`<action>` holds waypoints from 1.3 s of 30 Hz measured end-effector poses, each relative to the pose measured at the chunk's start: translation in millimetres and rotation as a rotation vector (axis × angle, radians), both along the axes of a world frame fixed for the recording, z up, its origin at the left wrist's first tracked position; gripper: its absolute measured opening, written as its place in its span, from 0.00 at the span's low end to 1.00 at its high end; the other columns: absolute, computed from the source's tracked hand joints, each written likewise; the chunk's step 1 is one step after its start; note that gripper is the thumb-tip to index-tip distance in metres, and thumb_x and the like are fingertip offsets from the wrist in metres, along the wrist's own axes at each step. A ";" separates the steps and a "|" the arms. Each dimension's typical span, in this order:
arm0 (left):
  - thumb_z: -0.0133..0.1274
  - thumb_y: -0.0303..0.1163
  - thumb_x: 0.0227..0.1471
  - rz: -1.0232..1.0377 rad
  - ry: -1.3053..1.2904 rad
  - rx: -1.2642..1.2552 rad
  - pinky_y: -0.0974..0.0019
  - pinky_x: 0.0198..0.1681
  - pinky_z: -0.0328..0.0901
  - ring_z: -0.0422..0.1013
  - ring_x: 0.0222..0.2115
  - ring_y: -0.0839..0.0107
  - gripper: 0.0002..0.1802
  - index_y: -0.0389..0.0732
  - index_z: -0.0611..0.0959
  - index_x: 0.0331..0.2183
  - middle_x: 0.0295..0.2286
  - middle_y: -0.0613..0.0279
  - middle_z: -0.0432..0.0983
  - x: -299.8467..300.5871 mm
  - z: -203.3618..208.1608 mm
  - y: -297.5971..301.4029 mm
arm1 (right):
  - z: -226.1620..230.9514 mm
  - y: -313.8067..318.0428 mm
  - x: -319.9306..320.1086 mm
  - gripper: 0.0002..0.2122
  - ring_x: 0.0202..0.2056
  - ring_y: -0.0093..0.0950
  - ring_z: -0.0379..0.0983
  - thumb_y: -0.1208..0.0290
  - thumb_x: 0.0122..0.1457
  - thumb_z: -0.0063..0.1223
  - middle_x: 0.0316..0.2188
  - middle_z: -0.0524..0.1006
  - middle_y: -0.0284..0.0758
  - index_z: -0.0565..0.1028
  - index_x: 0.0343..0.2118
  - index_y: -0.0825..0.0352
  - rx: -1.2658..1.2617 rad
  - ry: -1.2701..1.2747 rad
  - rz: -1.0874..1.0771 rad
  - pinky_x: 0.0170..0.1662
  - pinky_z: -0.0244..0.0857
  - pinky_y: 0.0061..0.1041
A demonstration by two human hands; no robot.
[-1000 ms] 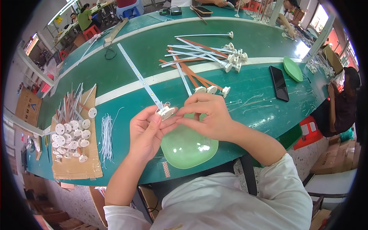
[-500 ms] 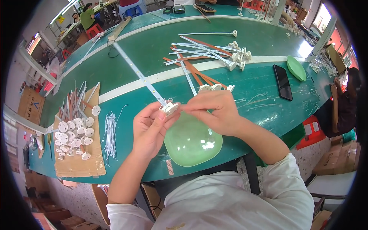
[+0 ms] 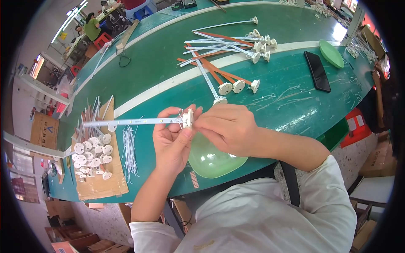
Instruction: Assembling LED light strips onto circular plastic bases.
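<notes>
My left hand (image 3: 172,145) is closed around the white round end cap (image 3: 188,119) of an LED strip. The strip (image 3: 137,122) runs out level to the left from this cap, and a thin white wire loops where the two meet. Against the cap's right face, my right hand (image 3: 231,128) has its fingertips pinched together; whatever they grip is too small or hidden. A translucent green bowl (image 3: 215,162) sits beneath my hands, partly covered by them. Just beyond the right hand lies another strip (image 3: 204,78) with a white cap.
Capped strips, some orange-backed, lie in a pile (image 3: 228,46) farther off. At left, many more rest on cardboard (image 3: 101,192) beside a bundle of white wires (image 3: 130,152). A black phone (image 3: 317,71) and a green dish (image 3: 331,53) are at right, near another person's arm (image 3: 378,90).
The held strip has swung from pointing away and up-left to lying level toward the left, its cap turning with it. Both hands remain at the cap. The whole view has shifted slightly.
</notes>
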State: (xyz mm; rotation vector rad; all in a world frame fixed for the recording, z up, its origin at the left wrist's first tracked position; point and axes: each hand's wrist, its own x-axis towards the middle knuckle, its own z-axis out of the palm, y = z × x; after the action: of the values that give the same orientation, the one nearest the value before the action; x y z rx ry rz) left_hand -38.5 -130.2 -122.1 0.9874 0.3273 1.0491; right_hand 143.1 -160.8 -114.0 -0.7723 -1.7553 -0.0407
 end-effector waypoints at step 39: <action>0.54 0.29 0.59 0.252 0.461 0.253 0.68 0.46 0.69 0.75 0.41 0.71 0.27 0.32 0.68 0.58 0.42 0.52 0.79 -12.1 28.9 35.1 | 2.5 9.7 -5.5 0.11 0.29 0.37 0.78 0.81 0.47 0.62 0.32 0.80 0.41 0.78 0.35 0.70 0.089 -0.023 -0.002 0.31 0.71 0.28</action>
State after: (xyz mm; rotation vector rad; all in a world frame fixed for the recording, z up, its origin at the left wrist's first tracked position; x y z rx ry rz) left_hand -50.6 -95.1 -93.2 1.4458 0.7245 1.0998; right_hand 137.6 -151.1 -111.6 -0.7111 -1.7626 -0.1288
